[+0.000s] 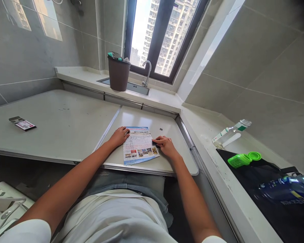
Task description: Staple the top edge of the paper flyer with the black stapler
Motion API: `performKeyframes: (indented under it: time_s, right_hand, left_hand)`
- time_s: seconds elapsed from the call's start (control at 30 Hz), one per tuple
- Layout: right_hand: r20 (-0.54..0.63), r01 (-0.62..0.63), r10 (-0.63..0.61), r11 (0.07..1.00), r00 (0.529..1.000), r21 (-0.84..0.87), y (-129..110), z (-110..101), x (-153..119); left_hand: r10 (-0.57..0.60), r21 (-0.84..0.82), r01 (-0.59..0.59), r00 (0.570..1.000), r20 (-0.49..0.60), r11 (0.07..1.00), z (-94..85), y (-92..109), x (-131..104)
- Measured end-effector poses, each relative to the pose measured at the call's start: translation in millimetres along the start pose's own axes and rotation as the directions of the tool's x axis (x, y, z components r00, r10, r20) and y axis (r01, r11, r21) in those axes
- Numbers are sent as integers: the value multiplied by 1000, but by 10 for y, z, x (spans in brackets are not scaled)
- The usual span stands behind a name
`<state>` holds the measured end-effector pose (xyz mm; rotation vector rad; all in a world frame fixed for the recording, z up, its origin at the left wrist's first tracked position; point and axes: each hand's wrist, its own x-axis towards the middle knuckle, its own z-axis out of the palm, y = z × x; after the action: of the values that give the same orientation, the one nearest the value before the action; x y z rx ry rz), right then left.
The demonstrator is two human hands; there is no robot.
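Observation:
A printed sheet (138,143) with a blue border and small photos lies on the white table (66,125) in front of me. My left hand (119,136) rests at its upper left edge, fingers bent, with a small dark thing at the fingertips that is too small to name. At the sheet's right edge, my right hand (166,145) has its fingers closed around a small black object (154,142). The sheet's lower right corner looks slanted. A tiny dark piece (161,129) lies on the table beyond my right hand.
An open small box (25,125) lies on the left table. Behind stand a brown bin (118,73) and a faucet (147,72). On the right ledge are a clear bottle (233,131), a green container (239,160) and a large blue bottle (286,189).

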<state>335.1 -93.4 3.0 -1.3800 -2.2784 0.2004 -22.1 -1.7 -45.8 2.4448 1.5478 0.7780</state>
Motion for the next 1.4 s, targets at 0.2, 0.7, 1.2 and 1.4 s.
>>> performKeyframes:
  time_s: [0.2, 0.7, 1.2, 1.4]
  right_hand:
    - [58, -17, 30, 976, 998, -216, -174, 31, 14]
    - [-328, -523, 451, 833, 830, -179, -160, -138, -136]
    - [-128, -368, 406, 897, 905, 247, -1115, 565, 529]
    - [-174, -431, 463, 881, 869, 193, -634, 294, 187]
  left_hand:
    - [-11, 4, 11, 1000, 16, 1000, -4, 10, 13]
    - [-5, -18, 7, 993, 117, 1000, -173, 121, -45]
    - [-20, -108, 30, 995, 96, 994, -190, 175, -64]
    - [90, -206, -100, 994, -59, 974, -421, 279, -111]
